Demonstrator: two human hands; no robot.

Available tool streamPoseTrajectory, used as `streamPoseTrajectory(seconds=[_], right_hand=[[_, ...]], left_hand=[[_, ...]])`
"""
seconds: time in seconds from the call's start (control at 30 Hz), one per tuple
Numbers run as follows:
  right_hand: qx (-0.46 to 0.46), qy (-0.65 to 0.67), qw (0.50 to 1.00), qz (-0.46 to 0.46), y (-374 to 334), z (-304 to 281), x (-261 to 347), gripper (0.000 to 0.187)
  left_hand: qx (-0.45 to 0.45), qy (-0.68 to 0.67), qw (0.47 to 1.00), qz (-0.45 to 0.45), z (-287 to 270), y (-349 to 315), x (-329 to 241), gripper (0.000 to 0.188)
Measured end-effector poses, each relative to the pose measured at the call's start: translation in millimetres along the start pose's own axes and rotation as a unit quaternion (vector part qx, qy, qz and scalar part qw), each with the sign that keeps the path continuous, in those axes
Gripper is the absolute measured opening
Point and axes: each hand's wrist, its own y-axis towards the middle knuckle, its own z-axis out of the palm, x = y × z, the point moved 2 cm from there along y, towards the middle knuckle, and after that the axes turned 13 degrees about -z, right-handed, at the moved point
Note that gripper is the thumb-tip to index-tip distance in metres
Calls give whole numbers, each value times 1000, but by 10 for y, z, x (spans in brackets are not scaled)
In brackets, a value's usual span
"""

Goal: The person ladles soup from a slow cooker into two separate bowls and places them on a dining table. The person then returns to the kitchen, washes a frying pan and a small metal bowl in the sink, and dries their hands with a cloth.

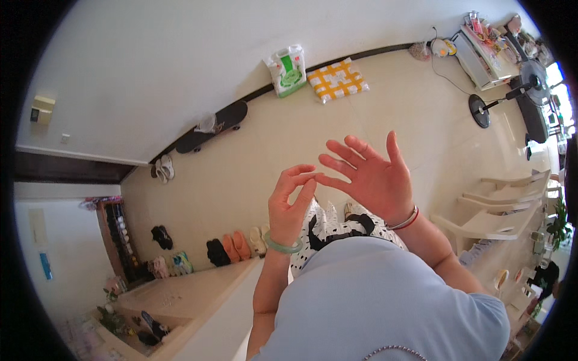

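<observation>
My left hand (289, 201), with a pale green bangle (283, 245) on its wrist, is closed in a pinch, thumb and index finger meeting at the tip of my right little finger. My right hand (378, 183) is held up, palm facing me, fingers spread and nothing in it. Around the right wrist are a silver bangle and a red cord (404, 219). Both hands are in the air in front of my light blue top (385, 289) and white trousers with black spots (322, 219).
By the far wall are a skateboard (220, 123), a white-and-green bag (288, 71) and a yellow-and-white checked package (338, 80). A standing fan (480, 111) and stacked cream plastic chairs (494, 210) stand to the right. Several shoes (232, 246) line the floor at left beside a ledge (174, 292).
</observation>
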Motion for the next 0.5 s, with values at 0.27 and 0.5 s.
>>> streamPoseTrajectory(seconds=[0.27,0.5], right_hand=[[79,-100,990,-61,584,84,-176,78],[105,-204,970,-78,678,-37,-259,77]], left_hand=[[68,76,995,2,-476,608,-281,9],[-39,310,942,122,-517,888,-173,6]])
